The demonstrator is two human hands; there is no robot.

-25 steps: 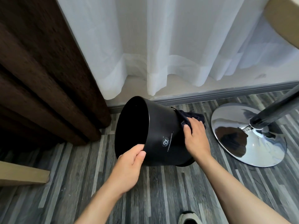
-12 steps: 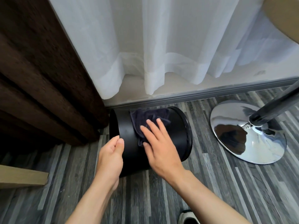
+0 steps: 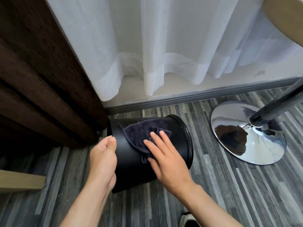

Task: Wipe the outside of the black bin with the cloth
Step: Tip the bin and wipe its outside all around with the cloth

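The black bin [image 3: 131,167] lies on its side on the grey plank floor, its mouth turned left and its base end to the right. My left hand [image 3: 102,159] grips the rim at the left end and steadies it. A dark navy cloth [image 3: 139,133] is spread over the bin's upper side. My right hand [image 3: 165,159] lies flat on the cloth's right part with fingers spread, pressing it against the bin wall. The bin's inside is hidden.
A chrome stool base [image 3: 246,133] with its dark pole [image 3: 278,105] stands just right of the bin. Brown curtain [image 3: 41,87] hangs to the left, a sheer white curtain [image 3: 164,46] behind. A wooden edge [image 3: 21,181] is at the left, and a shoe tip [image 3: 188,220] at the bottom.
The bin has turned so its mouth no longer faces me and has settled lower on the floor. My right hand with the cloth moved from the base end onto the upper side.
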